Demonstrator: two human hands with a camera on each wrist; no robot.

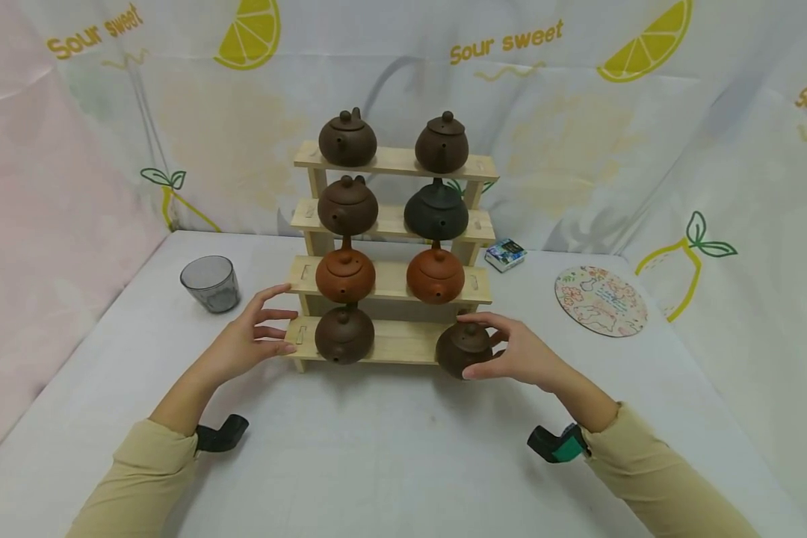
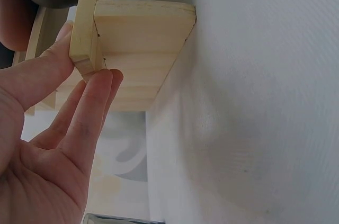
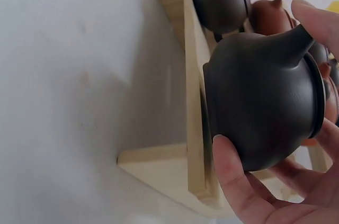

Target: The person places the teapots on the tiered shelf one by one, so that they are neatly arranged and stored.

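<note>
A four-step wooden rack (image 1: 393, 276) holds several small clay teapots on a white table. My right hand (image 1: 511, 350) grips a dark brown teapot (image 1: 465, 348) at the right end of the lowest step; in the right wrist view thumb and fingers wrap this teapot (image 3: 262, 99) just off the step's edge (image 3: 193, 107). My left hand (image 1: 252, 336) rests with straight fingers against the left end of the lowest step (image 2: 87, 49), next to another dark brown teapot (image 1: 344, 335).
A grey glass cup (image 1: 210, 283) stands left of the rack. A small blue box (image 1: 505, 254) and a round patterned coaster (image 1: 601, 300) lie to the right. A lemon-print cloth backdrop (image 1: 578, 112) hangs behind.
</note>
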